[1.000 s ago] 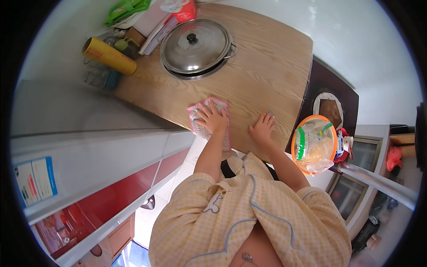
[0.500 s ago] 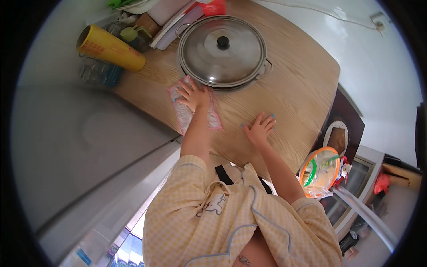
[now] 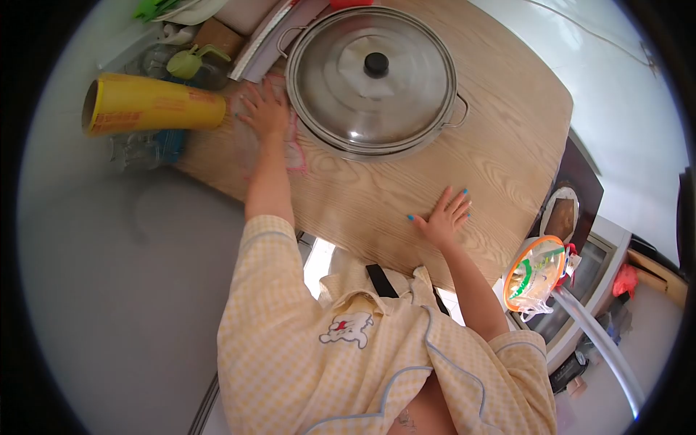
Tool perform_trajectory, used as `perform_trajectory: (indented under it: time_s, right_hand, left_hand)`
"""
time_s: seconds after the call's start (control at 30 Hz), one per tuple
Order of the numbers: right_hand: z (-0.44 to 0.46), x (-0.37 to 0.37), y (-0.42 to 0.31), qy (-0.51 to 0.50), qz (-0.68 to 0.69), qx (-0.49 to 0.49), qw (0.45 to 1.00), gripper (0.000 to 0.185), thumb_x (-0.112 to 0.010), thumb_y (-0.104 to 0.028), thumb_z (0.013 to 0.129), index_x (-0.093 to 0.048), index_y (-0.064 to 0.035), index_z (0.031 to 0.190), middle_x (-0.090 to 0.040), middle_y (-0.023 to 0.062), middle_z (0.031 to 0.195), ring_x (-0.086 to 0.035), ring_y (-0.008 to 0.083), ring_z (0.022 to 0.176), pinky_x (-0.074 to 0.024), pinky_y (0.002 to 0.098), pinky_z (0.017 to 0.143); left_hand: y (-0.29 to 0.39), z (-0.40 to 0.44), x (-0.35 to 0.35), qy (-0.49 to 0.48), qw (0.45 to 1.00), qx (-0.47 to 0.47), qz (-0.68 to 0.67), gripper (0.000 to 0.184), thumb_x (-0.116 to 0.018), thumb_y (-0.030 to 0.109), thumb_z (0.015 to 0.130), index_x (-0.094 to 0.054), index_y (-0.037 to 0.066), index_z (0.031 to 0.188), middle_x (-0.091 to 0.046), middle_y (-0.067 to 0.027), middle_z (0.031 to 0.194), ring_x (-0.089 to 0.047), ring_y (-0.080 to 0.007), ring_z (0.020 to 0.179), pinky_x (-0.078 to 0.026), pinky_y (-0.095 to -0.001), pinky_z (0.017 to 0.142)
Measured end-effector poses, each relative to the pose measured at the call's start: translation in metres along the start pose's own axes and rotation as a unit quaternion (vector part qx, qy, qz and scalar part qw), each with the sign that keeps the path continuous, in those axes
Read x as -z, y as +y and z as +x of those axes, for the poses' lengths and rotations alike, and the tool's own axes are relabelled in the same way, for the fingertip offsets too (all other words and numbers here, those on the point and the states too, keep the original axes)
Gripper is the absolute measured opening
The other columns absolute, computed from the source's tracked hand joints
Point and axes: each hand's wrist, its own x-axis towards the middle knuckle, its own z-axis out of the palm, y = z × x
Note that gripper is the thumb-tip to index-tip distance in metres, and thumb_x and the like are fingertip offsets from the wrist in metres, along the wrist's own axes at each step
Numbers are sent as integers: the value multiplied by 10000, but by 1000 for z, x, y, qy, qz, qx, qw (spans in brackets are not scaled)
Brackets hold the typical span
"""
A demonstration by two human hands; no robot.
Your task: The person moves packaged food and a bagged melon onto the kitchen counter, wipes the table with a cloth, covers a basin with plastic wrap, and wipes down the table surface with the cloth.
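Note:
My left hand [image 3: 267,112] lies flat with its fingers spread on a pink-edged cloth [image 3: 296,154], pressing it against the wooden table [image 3: 362,196]. The cloth is slightly blurred and partly covered by the hand. Just right of that hand stands a wide metal pot with a domed lid [image 3: 341,80], which has a black knob and covers the pot's inside. Palm down on the bare wood, nearer the table's right side, rests my right hand [image 3: 444,221], fingers apart and holding nothing.
A big yellow roll [image 3: 159,104] lies at the table's left edge, beside glass jars and a green-lidded jug [image 3: 187,64]. Flat boxes [image 3: 268,43] stand behind the pot. Off the right edge are an orange-rimmed basket [image 3: 535,274] and a metal rail [image 3: 602,341].
My left hand has slid the cloth left and away from me, to between the pot and the yellow roll. The right hand stays flat on the table. The view has shifted somewhat.

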Motion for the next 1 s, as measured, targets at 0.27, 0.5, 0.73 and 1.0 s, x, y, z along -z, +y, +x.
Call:
perform_trajectory:
  time_s: [0.27, 0.5, 0.73, 1.0]
  right_hand:
    - [-2, 6, -4, -17, 19, 1, 1000, 1104, -660, -491, 646, 78, -68, 1349, 169, 298, 1345, 129, 523, 1217, 18, 620, 945]
    - [-4, 4, 5, -20, 51, 19, 998, 1088, -641, -483, 670, 113, -82, 1344, 176, 311, 1336, 156, 518, 1212, 31, 632, 929]
    - [-8, 5, 51, -46, 10, 115, 992, 905, -607, -350, 719, -20, -116, 1366, 58, 283, 1373, 66, 507, 1237, -50, 600, 967]
    - [-59, -16, 106, 91, 8, 261, 961, 680, -511, -212, 725, -231, -146, 1341, -135, 239, 1371, -138, 469, 1239, -170, 598, 951]
  left_hand:
    - [6, -33, 7, 9, 999, 16, -47, 549, -329, 462, 853, -249, 220, 1340, -183, -122, 1398, -169, -376, 1264, -139, -611, 954]
    - [49, -152, 48, -53, 995, 39, -74, 612, -347, 467, 836, -206, 175, 1355, -144, -124, 1409, -123, -358, 1283, -92, -563, 993]
    - [106, -279, 91, -137, 988, -24, -70, 624, -344, 459, 841, -163, 169, 1363, -75, -116, 1423, -105, -351, 1289, -129, -554, 992]
    - [160, -394, 112, -110, 985, -73, -113, 584, -349, 436, 857, -193, 175, 1356, -93, -105, 1421, -117, -340, 1288, -114, -551, 998]
